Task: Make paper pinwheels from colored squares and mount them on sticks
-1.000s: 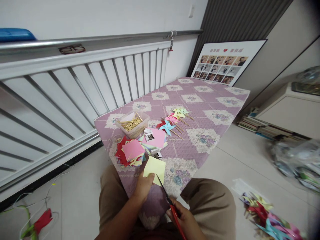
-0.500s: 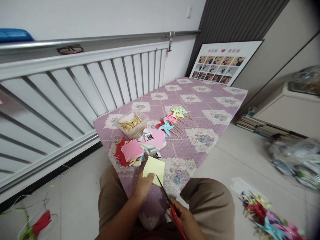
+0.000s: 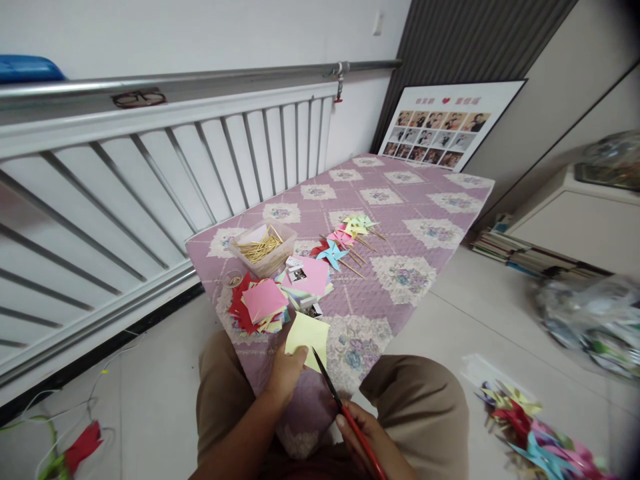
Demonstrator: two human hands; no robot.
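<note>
While the left hand [image 3: 288,375] pinches 1 thin yellow paper square [image 3: 306,331] at its lower left edge, thumb flat on top, the right hand [image 3: 379,435] grips red-handled scissors [image 3: 349,416] whose slim, dark, pointed blades overlap the sheet just beside that thumb. Beyond the paper, on a purple tablecloth [image 3: 383,308] patterned with lacy floral patches, lie a loose stack of paper squares [image 3: 265,300] (pink on top, red jutting out beneath), a translucent box [image 3: 277,262] of slender sticks [image 3: 260,248], and crisp, folded pinwheels [image 3: 333,254].
</note>
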